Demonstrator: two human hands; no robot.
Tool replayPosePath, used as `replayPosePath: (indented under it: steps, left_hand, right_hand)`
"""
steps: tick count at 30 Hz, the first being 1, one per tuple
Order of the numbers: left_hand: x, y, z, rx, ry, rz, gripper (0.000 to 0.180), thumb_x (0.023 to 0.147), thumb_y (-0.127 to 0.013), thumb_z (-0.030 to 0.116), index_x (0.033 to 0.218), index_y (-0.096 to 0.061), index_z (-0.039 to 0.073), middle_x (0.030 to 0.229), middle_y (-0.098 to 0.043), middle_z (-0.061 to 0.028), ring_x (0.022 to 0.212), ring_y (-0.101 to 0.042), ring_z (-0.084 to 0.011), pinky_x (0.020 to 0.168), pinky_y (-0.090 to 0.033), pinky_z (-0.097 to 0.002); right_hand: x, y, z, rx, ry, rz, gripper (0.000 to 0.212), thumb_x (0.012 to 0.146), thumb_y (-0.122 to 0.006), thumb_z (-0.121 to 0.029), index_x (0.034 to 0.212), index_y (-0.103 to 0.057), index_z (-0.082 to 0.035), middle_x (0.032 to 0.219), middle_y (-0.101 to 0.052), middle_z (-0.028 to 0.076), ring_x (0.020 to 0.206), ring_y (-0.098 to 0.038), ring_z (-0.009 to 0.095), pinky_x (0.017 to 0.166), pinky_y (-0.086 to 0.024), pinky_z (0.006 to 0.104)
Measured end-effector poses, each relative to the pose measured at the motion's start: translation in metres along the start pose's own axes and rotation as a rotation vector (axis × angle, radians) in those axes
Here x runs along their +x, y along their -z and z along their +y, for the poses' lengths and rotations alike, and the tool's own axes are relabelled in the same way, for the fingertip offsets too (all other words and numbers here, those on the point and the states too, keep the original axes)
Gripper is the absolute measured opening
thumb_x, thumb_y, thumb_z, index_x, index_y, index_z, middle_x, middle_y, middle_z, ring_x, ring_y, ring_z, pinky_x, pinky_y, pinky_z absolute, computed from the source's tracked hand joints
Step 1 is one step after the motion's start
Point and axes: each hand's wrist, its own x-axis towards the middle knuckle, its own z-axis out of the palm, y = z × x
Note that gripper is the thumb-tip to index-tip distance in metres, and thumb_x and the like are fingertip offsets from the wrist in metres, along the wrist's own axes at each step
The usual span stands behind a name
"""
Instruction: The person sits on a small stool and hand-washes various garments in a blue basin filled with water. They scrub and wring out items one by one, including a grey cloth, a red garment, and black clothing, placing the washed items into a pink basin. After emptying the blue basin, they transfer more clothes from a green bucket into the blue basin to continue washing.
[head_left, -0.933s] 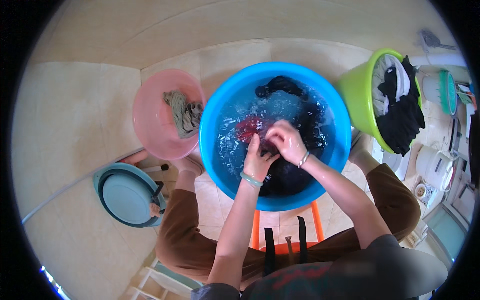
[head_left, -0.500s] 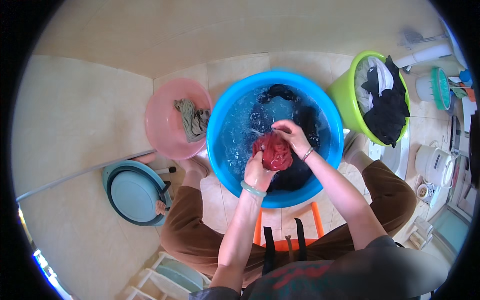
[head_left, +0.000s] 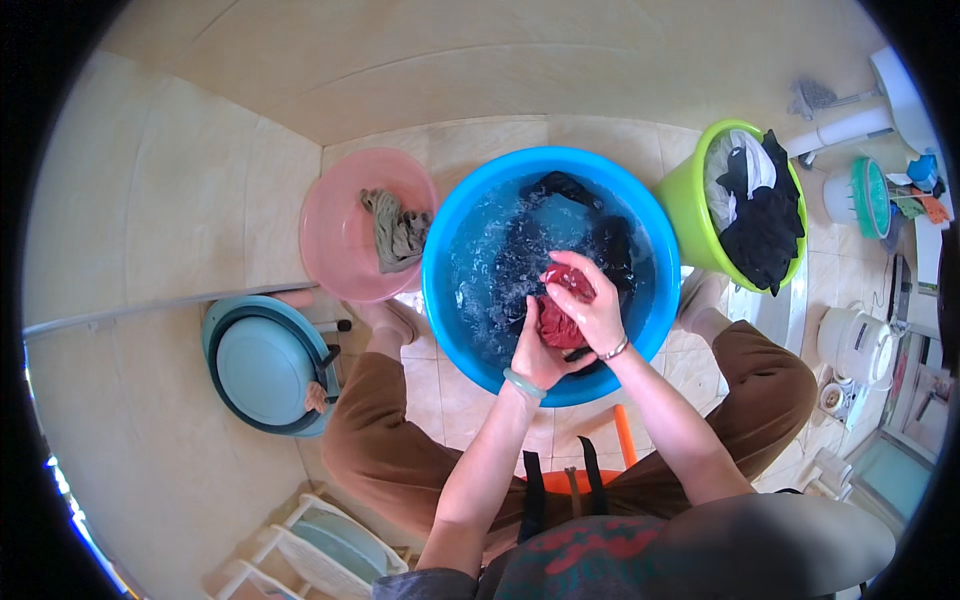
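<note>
A bunched wet red cloth (head_left: 562, 325) is squeezed between my two hands, over the near right part of a big blue basin (head_left: 433, 270). My left hand (head_left: 540, 353) cups it from below, with a pale green bangle on that wrist. From the right, my right hand (head_left: 592, 308) curls its fingers over the cloth; a silvery bracelet circles that wrist. Bubbly water fills the basin, and dark clothes (head_left: 515, 245) lie soaking in it.
Left of the basin stands a pink basin (head_left: 325, 230) with a grey-green cloth (head_left: 398, 232). A lime-green bucket (head_left: 684, 195) heaped with black and white clothes stands at right. Pale blue basins (head_left: 262, 372) lean at the left wall. An orange stool (head_left: 626, 437) is beneath me.
My right hand has come down from above the red cloth and now grips it. The cloth is more tightly bunched between both hands. The whole view has shifted slightly.
</note>
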Motion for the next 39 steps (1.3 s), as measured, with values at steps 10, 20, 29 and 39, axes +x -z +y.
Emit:
replayPosePath:
  steps: [10, 20, 29, 39]
  left_hand:
    - [-0.002, -0.060, -0.016, 0.209, -0.921, 0.450, 0.016, 0.080, -0.062, -0.002, 0.089, -0.053, 0.006, 0.085, -0.061, -0.0065, 0.079, -0.062, -0.0168, 0.071, -0.051, -0.0287]
    - [-0.027, -0.096, -0.008, 1.379, -1.659, 0.112, 0.025, 0.063, -0.069, -0.003, 0.083, -0.064, 0.010, 0.086, -0.060, -0.0061, 0.083, -0.059, -0.0216, 0.077, -0.049, -0.0316]
    - [-0.066, -0.112, 0.001, 1.818, -1.753, -0.500, 0.021, 0.058, -0.079, 0.022, 0.073, -0.064, 0.016, 0.074, -0.055, -0.0007, 0.074, -0.056, -0.0199, 0.077, -0.049, -0.0357]
    - [-0.066, -0.101, -0.014, 1.911, -1.799, -0.842, 0.026, 0.068, -0.070, 0.028, 0.058, -0.049, 0.016, 0.061, -0.045, -0.0003, 0.061, -0.047, -0.0198, 0.071, -0.043, -0.0327]
  right_hand:
    - [-0.039, -0.012, 0.018, 0.285, -0.103, 0.468, 0.011, 0.085, -0.064, -0.008, 0.094, -0.058, -0.004, 0.091, -0.060, 0.002, 0.083, -0.055, 0.009, 0.075, -0.045, 0.0229]
    - [-0.015, 0.012, 0.036, 1.341, -0.455, -0.326, 0.026, 0.098, -0.042, -0.025, 0.117, -0.054, -0.012, 0.103, -0.058, 0.003, 0.101, -0.055, 0.014, 0.091, -0.044, 0.0302]
    - [0.001, 0.003, -0.066, 0.697, -0.870, -0.380, 0.026, 0.094, -0.052, -0.031, 0.098, -0.055, -0.005, 0.083, -0.051, 0.001, 0.077, -0.051, 0.008, 0.070, -0.046, 0.0232]
    - [0.013, -0.005, -0.080, 0.158, -0.791, -0.826, 0.038, 0.098, -0.046, -0.032, 0.071, -0.053, -0.006, 0.066, -0.048, -0.003, 0.059, -0.041, 0.005, 0.056, -0.039, 0.0218]
